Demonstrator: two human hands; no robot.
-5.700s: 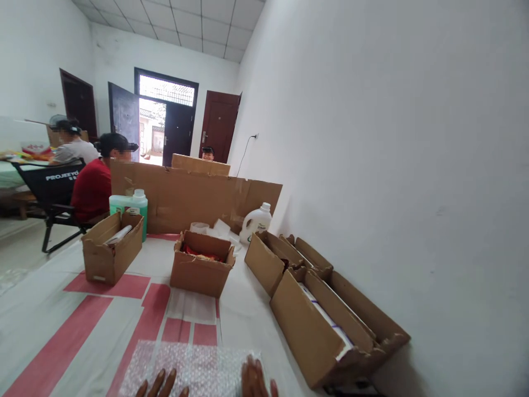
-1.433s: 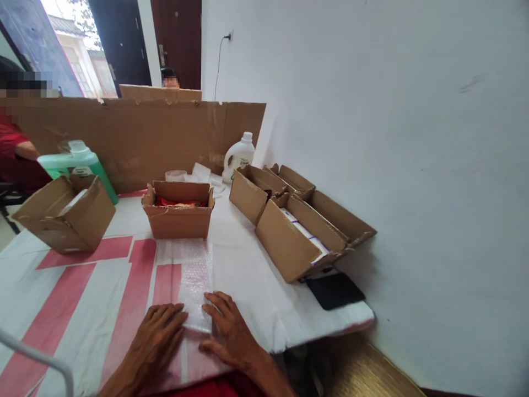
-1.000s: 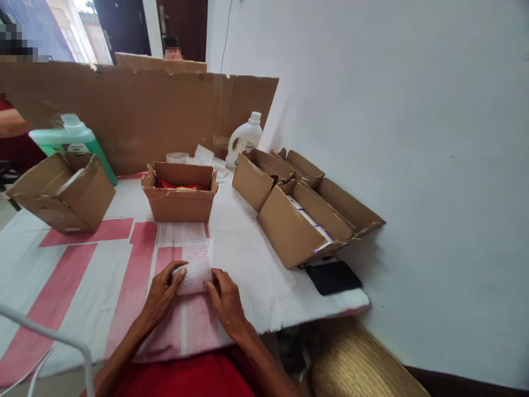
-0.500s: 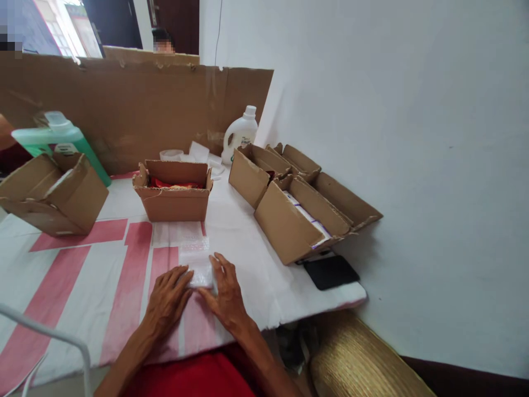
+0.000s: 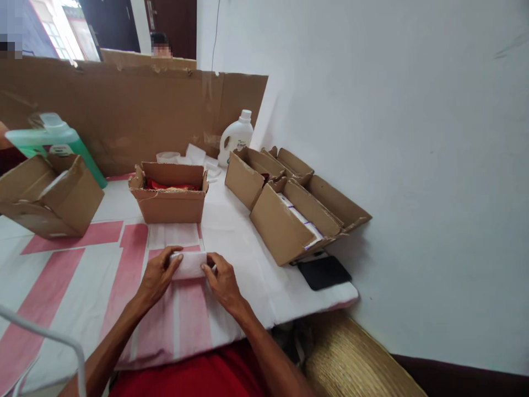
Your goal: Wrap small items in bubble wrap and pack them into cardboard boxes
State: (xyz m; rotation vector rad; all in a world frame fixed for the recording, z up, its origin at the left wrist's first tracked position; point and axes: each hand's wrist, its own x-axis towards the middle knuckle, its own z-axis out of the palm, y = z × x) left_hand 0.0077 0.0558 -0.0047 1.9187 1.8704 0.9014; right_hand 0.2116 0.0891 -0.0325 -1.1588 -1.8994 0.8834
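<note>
Striped tabletop (image 5: 248,275), white wall (image 5: 392,165) at 2 o'clock, cardboard panel (image 5: 136,110) at 12; left hand (image 5: 158,277), right hand (image 5: 223,280): fingers gripping bubble wrap (image 5: 190,267).

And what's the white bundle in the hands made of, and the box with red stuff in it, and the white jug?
The white bundle looks like soft plastic wrap, pale with a faint sheen, though its exact kind is hard to tell. The box seems to be matte brown cardboard: its edges look rough and torn. The white jug is probably smooth, hard plastic, with its handle moulded in.
</note>
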